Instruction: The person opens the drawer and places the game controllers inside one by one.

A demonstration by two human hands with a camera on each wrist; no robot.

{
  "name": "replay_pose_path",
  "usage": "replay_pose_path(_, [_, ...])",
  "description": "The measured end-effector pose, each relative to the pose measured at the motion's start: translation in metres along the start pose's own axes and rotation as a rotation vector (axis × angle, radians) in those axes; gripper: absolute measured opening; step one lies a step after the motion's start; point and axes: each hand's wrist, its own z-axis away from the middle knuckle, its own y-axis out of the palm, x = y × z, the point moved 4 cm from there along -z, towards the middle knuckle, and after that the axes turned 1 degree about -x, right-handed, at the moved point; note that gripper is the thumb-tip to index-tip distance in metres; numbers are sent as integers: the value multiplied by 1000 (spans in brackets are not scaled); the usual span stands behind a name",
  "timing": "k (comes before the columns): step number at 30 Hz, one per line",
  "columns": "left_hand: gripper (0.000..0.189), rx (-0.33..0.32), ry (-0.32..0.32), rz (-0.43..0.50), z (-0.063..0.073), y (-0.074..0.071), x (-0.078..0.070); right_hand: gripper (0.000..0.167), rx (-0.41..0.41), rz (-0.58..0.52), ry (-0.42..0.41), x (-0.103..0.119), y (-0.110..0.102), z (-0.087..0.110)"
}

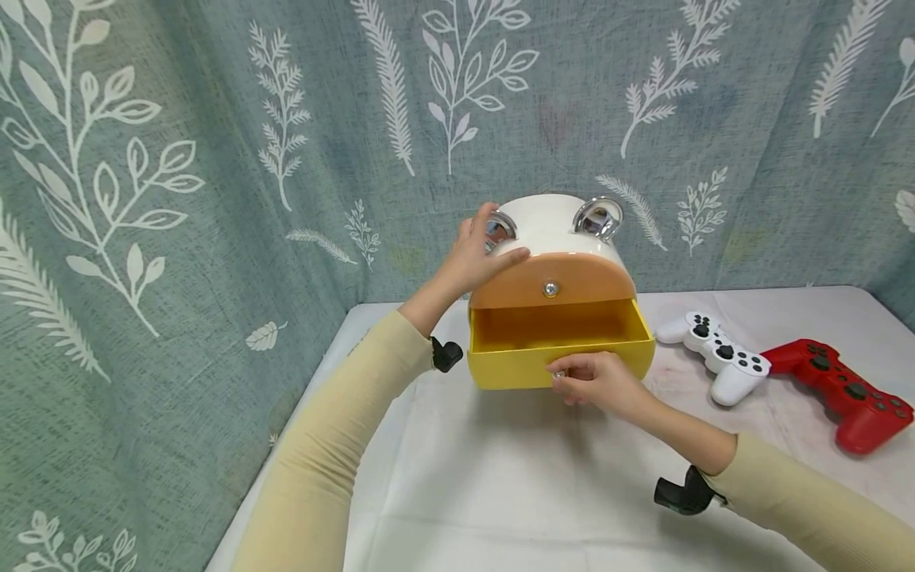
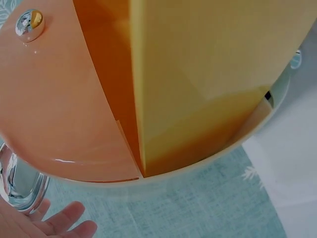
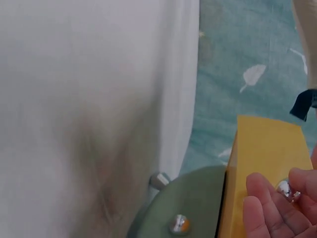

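A rounded white drawer box (image 1: pixel 546 218) bears two silver rings on top, an orange upper drawer (image 1: pixel 515 287) and a yellow drawer (image 1: pixel 500 369) pulled out. Inside, the yellow drawer shows a bare orange-toned floor. My left hand (image 1: pixel 468 258) rests on the box's upper left by the silver ring (image 1: pixel 499 229), thumb along the front rim and fingers extended. With thumb and fingertips, my right hand (image 1: pixel 596 380) pinches the yellow drawer's silver knob (image 3: pixel 285 190). A green lower drawer (image 3: pixel 195 206) with its own knob appears in the right wrist view; the yellow drawer hides it from the head view.
To the right of the box, a white game controller (image 1: pixel 715 349) lies beside a red game controller (image 1: pixel 839 385). A white cloth (image 1: pixel 500 492) covers the table. Behind and left hangs a teal leaf-patterned curtain (image 1: pixel 322 143).
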Motion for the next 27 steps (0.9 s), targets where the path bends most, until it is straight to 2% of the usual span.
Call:
replay_pose_path(7, [85,4,-2,-2,1,-1,-1,27,11,6,-43,7,5,14])
replay_pose_path(18, [85,5,-23,-17,1,-1,-1,25,16,-6,-10,6,10,27])
replay_pose_path(27, [86,16,-21,-16,2,-2,-3,26,29,1,-25,12,15,36])
